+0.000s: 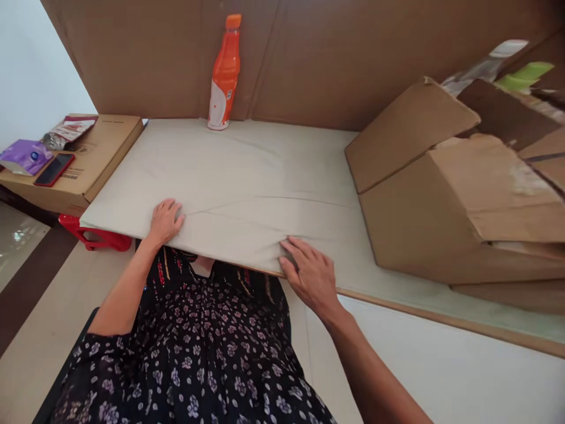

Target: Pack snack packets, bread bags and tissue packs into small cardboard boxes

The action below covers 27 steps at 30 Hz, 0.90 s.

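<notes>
My left hand (165,222) rests on the pale cloth-covered tabletop (212,171) near its front edge, fingers stretched forward with nothing in them. Further right, my right hand (310,270) lies on the same cloth at the edge, its fingers extended and the thumb apart. Thin creases run across the cloth between and beyond the two hands. Well beyond both hands, at the back of the table, an orange bottle (226,73) with an orange cap and a white lower label stands upright.
An open cardboard box (410,206) with a clear bottle (489,65) and a green item sits at right. Brown cardboard (145,59) walls the back. At left, a flat carton (110,138) carries a phone (55,169), a purple pack (25,156) and a pouch; a red stool (99,235) is below.
</notes>
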Available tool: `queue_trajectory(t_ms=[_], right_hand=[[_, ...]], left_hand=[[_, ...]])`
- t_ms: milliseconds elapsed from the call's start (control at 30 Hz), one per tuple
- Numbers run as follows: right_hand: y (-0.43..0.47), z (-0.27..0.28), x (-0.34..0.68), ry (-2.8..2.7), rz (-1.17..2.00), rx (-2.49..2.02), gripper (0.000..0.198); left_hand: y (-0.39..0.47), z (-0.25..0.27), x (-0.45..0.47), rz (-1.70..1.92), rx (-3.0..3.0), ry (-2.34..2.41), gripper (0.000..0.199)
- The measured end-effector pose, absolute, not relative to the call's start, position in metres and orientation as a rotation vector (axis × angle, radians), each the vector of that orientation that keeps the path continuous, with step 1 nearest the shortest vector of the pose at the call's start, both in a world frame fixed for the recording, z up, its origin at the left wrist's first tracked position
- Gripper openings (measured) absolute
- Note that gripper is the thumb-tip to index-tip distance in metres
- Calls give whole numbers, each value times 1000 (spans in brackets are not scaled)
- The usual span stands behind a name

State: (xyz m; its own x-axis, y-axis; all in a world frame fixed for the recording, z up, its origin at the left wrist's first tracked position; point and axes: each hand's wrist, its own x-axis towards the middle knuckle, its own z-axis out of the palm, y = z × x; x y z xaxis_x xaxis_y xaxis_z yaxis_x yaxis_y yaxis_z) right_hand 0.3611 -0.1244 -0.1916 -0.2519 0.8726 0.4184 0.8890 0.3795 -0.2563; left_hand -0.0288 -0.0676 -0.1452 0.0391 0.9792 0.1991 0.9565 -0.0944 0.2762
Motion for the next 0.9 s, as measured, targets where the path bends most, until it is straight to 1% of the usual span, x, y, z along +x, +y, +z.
queue_trajectory(t_ms=[400, 900], right_hand=[[-119, -196, 363, -2098, 59, -1587, 43], [-121, -195, 358, -2113, -22, -1588, 43]], left_hand=[[-57, -150, -29, 499, 2241, 2078, 39], [-62, -151, -28, 511, 2264, 2118, 37]])
